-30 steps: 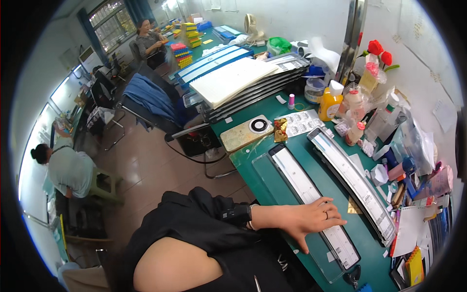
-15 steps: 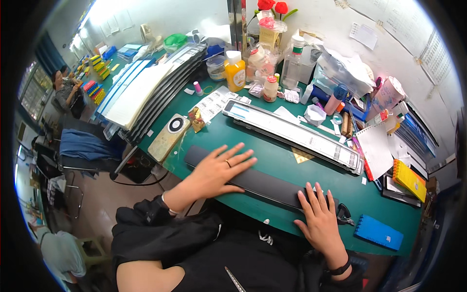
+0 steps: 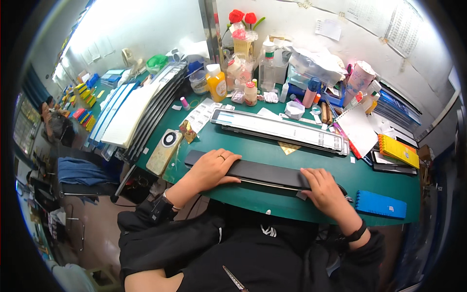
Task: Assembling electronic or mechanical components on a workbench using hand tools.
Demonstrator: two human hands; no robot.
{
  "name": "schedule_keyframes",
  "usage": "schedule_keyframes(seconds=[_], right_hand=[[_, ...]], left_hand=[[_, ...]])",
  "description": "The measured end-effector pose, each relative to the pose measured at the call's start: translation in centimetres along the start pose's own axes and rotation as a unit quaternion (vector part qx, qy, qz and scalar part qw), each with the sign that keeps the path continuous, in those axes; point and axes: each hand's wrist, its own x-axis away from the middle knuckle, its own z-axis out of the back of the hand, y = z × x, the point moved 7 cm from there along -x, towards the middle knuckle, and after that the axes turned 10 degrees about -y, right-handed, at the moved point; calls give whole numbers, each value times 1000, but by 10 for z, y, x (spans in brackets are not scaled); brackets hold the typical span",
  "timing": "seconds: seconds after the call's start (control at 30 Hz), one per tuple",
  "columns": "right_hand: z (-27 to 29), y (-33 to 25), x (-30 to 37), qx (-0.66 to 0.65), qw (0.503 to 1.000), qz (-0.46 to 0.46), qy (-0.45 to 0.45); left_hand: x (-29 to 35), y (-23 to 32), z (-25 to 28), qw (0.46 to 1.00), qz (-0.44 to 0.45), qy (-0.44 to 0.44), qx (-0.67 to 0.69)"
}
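Observation:
A long, flat dark grey bar (image 3: pixel 267 173) lies along the near side of the green table. A thin pale strip shows beneath its near edge. My left hand (image 3: pixel 210 170) is wrapped over its left part, with the thumb along the near edge and the fingertips hidden behind the far edge. Over its right end my right hand (image 3: pixel 325 191) curls in the same way, thumb low on the near side. Beyond the bar rests a long clear-framed tray (image 3: pixel 282 131) with a white printed face.
Left of the bar lie a phone (image 3: pixel 164 152) and a stack of trays (image 3: pixel 158 100). Bottles, including an orange one (image 3: pixel 216 83), crowd the back. A blue notebook (image 3: pixel 380 204) lies to the right, a yellow one (image 3: pixel 399 152) farther back.
Both hands lay flat with fingers spread on the bar; now their fingers are bent round its edges. The bar's near edge has tipped up a little. The whole view has shifted.

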Motion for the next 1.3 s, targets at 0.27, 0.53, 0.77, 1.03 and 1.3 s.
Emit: schedule_keyframes(seconds=[0.27, 0.53, 0.77, 1.03, 1.3], right_hand=[[18, 63, -22, -51, 998, -34, 22], [31, 76, -38, 34, 999, 3, -3], [84, 114, -82, 10, 997, -78, -5], [81, 189, -121, -10, 984, -178, 27], [57, 112, -157, -55, 995, -80, -36]], left_hand=[[-62, -34, 12, 1000, 9, 0, 17], [-81, -50, 34, 993, -7, 73, 97], [-93, -97, 3, 993, 86, -20, 82], [-92, -104, 2, 987, 68, 22, 140], [-90, -99, 7, 989, 68, 46, 120]])
